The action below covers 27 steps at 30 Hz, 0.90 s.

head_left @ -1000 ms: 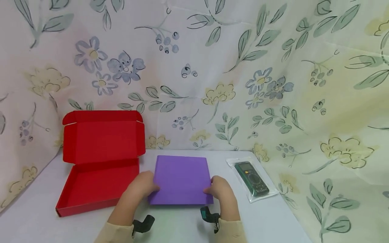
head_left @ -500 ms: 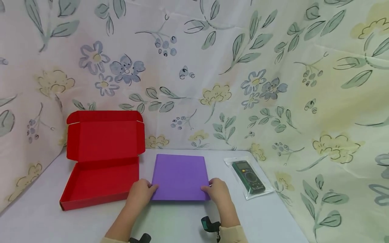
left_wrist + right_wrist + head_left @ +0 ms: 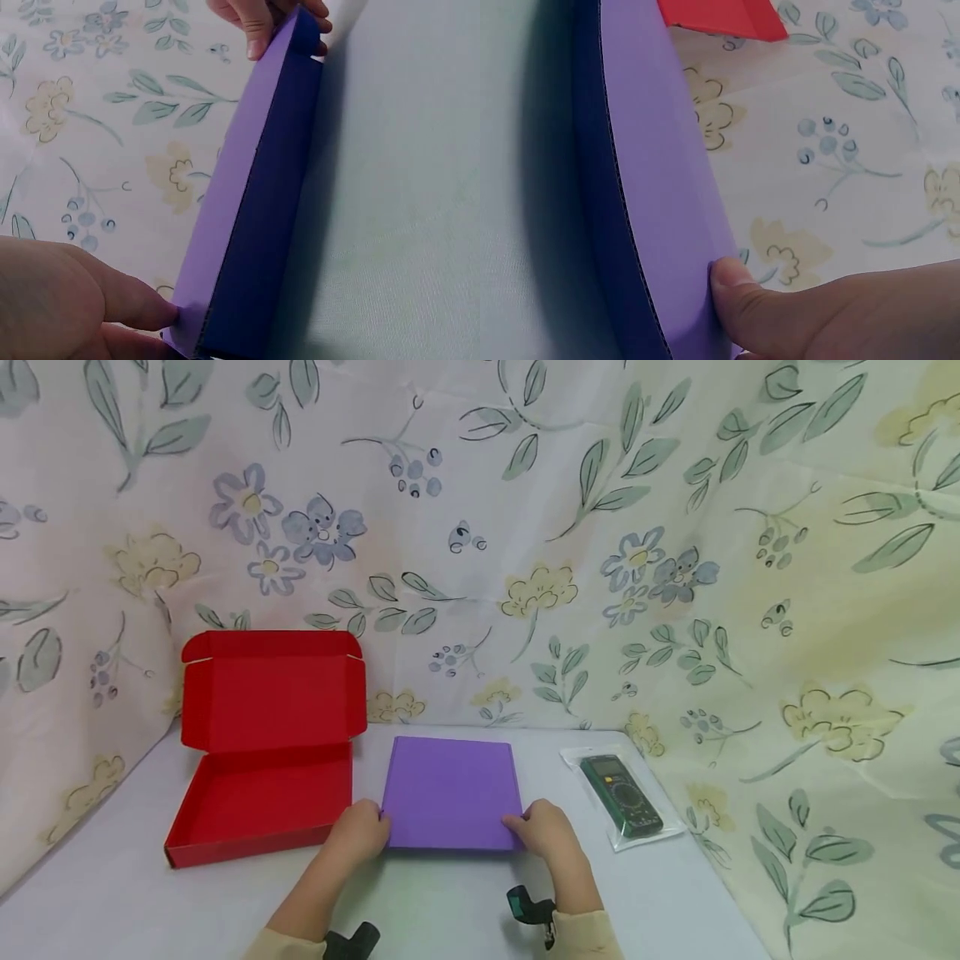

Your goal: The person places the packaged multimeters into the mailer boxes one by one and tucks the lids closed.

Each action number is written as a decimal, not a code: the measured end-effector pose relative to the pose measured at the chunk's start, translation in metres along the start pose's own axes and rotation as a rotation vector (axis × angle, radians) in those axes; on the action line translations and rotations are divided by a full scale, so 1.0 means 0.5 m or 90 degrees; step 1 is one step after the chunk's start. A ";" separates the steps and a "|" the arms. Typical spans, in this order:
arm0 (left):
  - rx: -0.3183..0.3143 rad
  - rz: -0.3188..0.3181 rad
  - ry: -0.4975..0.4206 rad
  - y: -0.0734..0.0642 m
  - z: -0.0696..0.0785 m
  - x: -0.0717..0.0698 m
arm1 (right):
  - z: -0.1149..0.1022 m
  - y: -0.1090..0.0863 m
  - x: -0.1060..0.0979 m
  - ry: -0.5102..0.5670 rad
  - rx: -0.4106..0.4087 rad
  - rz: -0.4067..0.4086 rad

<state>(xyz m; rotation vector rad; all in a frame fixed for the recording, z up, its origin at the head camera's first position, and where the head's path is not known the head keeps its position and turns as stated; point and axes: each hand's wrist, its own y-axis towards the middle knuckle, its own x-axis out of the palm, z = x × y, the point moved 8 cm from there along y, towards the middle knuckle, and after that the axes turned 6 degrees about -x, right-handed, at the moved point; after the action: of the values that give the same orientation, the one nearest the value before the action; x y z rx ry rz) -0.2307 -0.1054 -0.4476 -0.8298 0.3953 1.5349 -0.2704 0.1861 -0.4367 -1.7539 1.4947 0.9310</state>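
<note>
A flat purple cardboard box [image 3: 452, 793], its lid down, lies in the middle in front of the person. My left hand [image 3: 360, 831] grips its near left corner; in the left wrist view the left thumb [image 3: 142, 300] presses on the purple top. At the near right corner, my right hand [image 3: 546, 831] holds the box with the thumb [image 3: 735, 289] on top. The left wrist view shows right-hand fingers [image 3: 319, 26] curled round that far end. The box's front side [image 3: 259, 217] looks dark blue in shadow, with a dark strip of shadow on the table beside it.
An open red cardboard box [image 3: 262, 802] stands at the left, its lid [image 3: 273, 693] raised against the floral cloth [image 3: 465, 485]. On the right, a green-and-black multimeter [image 3: 622, 796] lies in a clear plastic bag [image 3: 600, 760]. All stand on a white table [image 3: 435, 910].
The left hand has shifted down the purple box's left side toward its near corner. The right hand keeps its hold. The head view has shifted slightly.
</note>
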 end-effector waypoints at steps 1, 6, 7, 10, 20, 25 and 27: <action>0.004 0.002 0.006 -0.001 0.003 -0.001 | 0.000 0.000 -0.002 0.005 0.002 -0.002; -0.013 -0.006 0.009 -0.003 0.002 -0.009 | 0.007 0.004 -0.001 0.048 0.020 -0.025; -0.021 -0.011 0.000 -0.003 -0.002 -0.010 | 0.010 0.004 0.000 0.057 0.024 -0.029; -0.037 -0.027 -0.024 -0.002 -0.010 -0.011 | 0.020 0.003 0.003 0.094 0.043 -0.034; -0.028 -0.047 -0.032 -0.001 -0.017 -0.007 | 0.037 0.002 0.006 0.162 0.063 -0.042; -0.013 -0.053 -0.030 -0.001 -0.013 -0.005 | 0.041 0.002 0.011 0.161 0.065 -0.043; -0.009 -0.054 -0.028 -0.003 -0.012 -0.006 | 0.040 0.001 0.013 0.155 0.062 -0.044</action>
<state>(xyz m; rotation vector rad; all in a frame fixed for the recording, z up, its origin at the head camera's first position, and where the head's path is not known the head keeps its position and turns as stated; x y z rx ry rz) -0.2280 -0.1114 -0.4493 -0.8133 0.3133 1.4755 -0.2724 0.1992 -0.4531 -1.8864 1.5903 0.6165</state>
